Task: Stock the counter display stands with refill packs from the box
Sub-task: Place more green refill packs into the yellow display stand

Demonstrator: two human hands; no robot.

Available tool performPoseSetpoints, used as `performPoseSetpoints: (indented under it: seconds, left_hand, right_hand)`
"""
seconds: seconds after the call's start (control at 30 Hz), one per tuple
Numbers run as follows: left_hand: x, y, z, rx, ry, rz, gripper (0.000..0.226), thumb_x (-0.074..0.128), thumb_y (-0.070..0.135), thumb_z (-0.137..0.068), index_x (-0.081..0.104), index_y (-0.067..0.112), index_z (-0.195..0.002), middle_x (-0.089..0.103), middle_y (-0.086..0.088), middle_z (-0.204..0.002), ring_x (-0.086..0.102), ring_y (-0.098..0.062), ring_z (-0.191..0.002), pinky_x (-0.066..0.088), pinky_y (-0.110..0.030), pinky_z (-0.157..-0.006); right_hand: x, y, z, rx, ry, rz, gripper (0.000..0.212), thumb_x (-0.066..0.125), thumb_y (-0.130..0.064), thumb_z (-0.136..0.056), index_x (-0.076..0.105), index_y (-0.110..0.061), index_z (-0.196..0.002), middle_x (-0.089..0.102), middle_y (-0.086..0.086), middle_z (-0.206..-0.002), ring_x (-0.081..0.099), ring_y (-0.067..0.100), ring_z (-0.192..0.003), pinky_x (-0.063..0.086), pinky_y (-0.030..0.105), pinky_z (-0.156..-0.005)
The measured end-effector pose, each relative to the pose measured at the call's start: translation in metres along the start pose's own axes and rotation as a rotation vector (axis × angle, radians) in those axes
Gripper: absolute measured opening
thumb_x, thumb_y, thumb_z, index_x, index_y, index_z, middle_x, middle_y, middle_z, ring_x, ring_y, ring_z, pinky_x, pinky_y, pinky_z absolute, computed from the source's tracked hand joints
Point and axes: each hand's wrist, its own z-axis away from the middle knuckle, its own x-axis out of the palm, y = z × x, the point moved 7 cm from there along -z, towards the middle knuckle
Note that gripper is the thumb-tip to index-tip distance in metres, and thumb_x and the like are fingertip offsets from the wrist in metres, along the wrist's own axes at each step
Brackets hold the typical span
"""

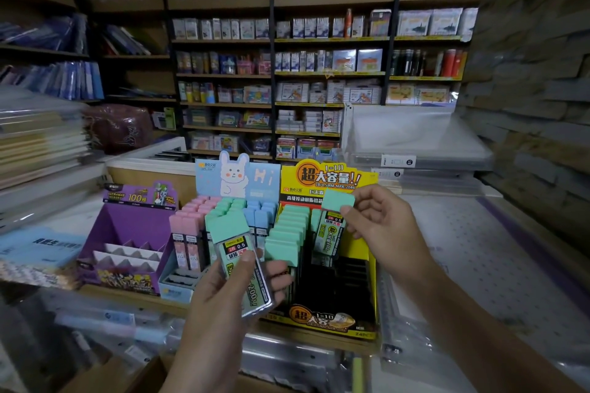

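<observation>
gripping mint-capped clear plastic refill pack (235,249) in left hand (220,300), thumb clamping face. pinching second mint-capped pack (336,199) at cap edge in right hand (383,230), above yellow cardboard display stand (322,317). judging light, rigid, slick; taking flat sides safest.

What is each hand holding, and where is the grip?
Left hand holds a mint-capped refill pack by its lower body; right hand pinches a second pack at its mint cap.
</observation>
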Motion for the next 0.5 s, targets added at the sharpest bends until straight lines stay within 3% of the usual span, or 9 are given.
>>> performPoseSetpoints:
  seconds: [0.13,0.23,0.4,0.5]
  left_hand:
    - [-0.0009,-0.0003,0.0006,-0.002,0.018,0.014,0.024,0.059,0.021,-0.095,0.067,0.001,-0.106,0.076,-0.026,-0.089,0.076,-0.032,-0.071,0.061,-0.034,-0.054]
    - [0.0001,0.0004,0.0014,-0.006,0.012,0.012,0.021,0.056,0.017,-0.098,0.067,0.002,-0.106,0.076,-0.026,-0.089,0.076,-0.033,-0.072,0.061,-0.034,-0.054]
    - [0.0016,0.0001,0.0007,0.0,0.003,0.022,0.022,0.057,0.016,-0.098,0.065,0.002,-0.112,0.076,-0.026,-0.092,0.076,-0.033,-0.074,0.062,-0.035,-0.056]
    - [0.002,0.0,-0.0006,0.01,0.004,0.046,0.027,0.062,0.017,-0.09,0.066,0.0,-0.11,0.075,-0.026,-0.09,0.075,-0.034,-0.075,0.062,-0.036,-0.058]
  right_hand:
    - [0.003,-0.002,0.0029,-0.031,-0.031,0.108,0.015,0.074,-0.006,-0.085,0.064,-0.015,-0.092,0.064,0.02,-0.087,0.064,0.037,-0.08,0.059,0.042,-0.069]
    - [0.0051,-0.0041,0.0039,-0.051,-0.044,0.147,0.018,0.074,-0.006,-0.085,0.063,-0.02,-0.089,0.063,0.017,-0.081,0.063,0.04,-0.077,0.058,0.052,-0.068]
    - [0.0092,-0.0057,0.0046,-0.085,-0.09,0.201,0.028,0.073,-0.005,-0.084,0.061,-0.03,-0.086,0.058,0.018,-0.075,0.057,0.043,-0.067,0.054,0.057,-0.06]
    - [0.0086,-0.0045,0.0043,-0.091,-0.086,0.235,0.026,0.075,-0.008,-0.083,0.061,-0.029,-0.086,0.058,0.013,-0.073,0.057,0.038,-0.068,0.053,0.051,-0.062]
